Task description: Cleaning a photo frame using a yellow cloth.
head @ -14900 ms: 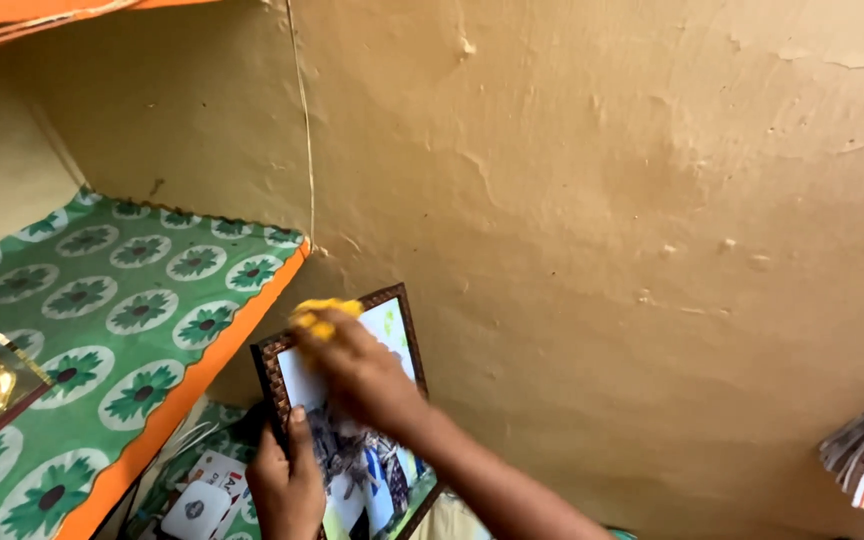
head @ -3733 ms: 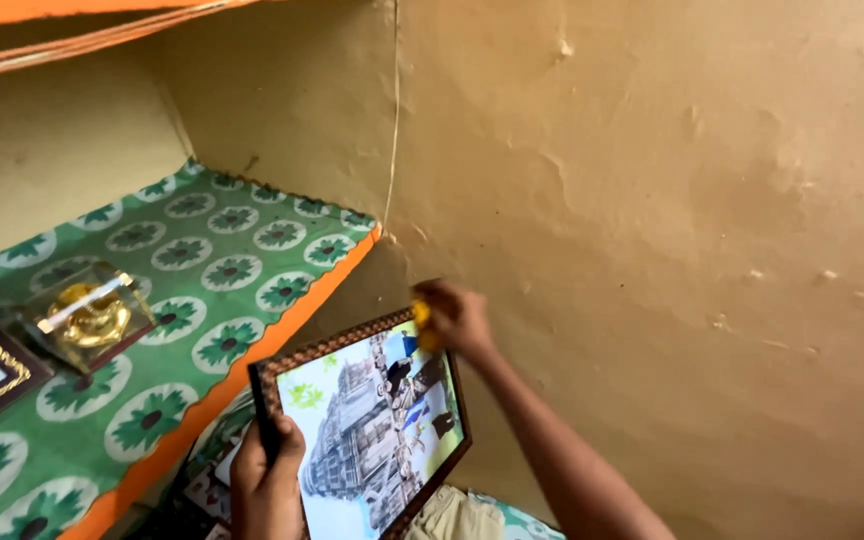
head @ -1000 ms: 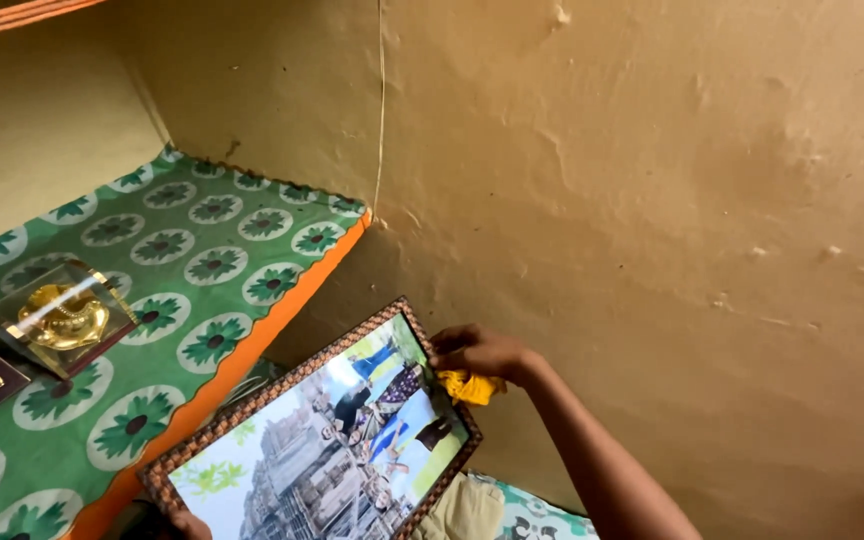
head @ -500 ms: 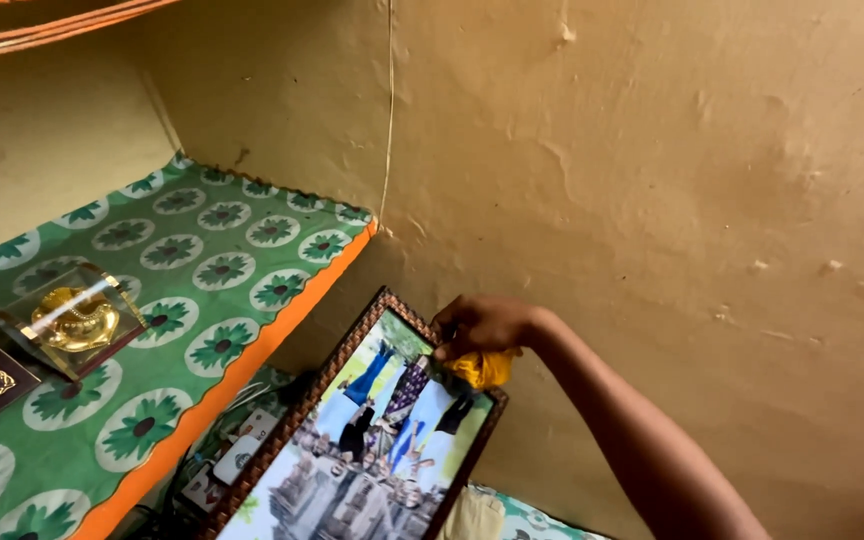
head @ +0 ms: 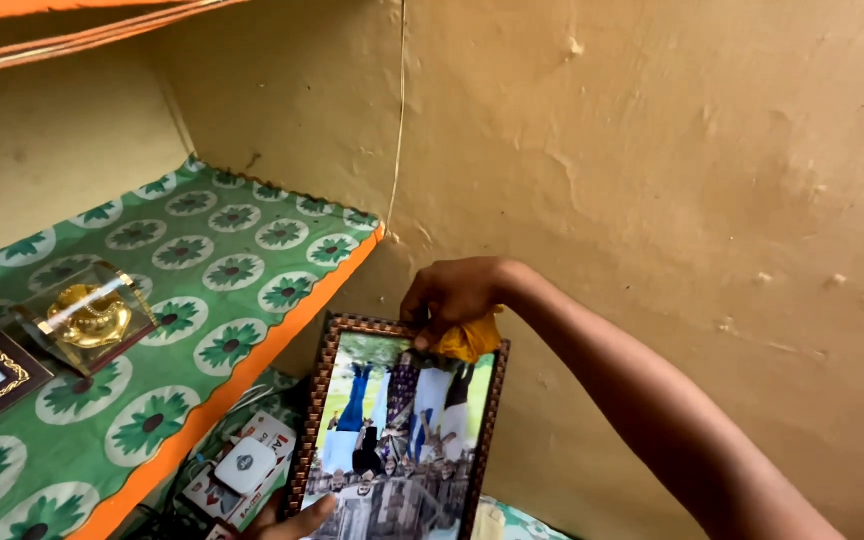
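the right hand (head: 457, 295) pinches a crumpled yellow cloth (head: 469, 340) against the top edge of a photograph in a brown woven-pattern frame (head: 397, 430), fingers curled tight around the fabric. the left hand (head: 292, 522) shows only as fingertips at the frame's lower left corner, gripping it from beneath. the frame stands nearly upright just beside the ochre plaster wall (head: 652, 150). to the left, a shelf with a green floral liner (head: 202, 270) carries a gold ornament in a clear box (head: 87, 315).
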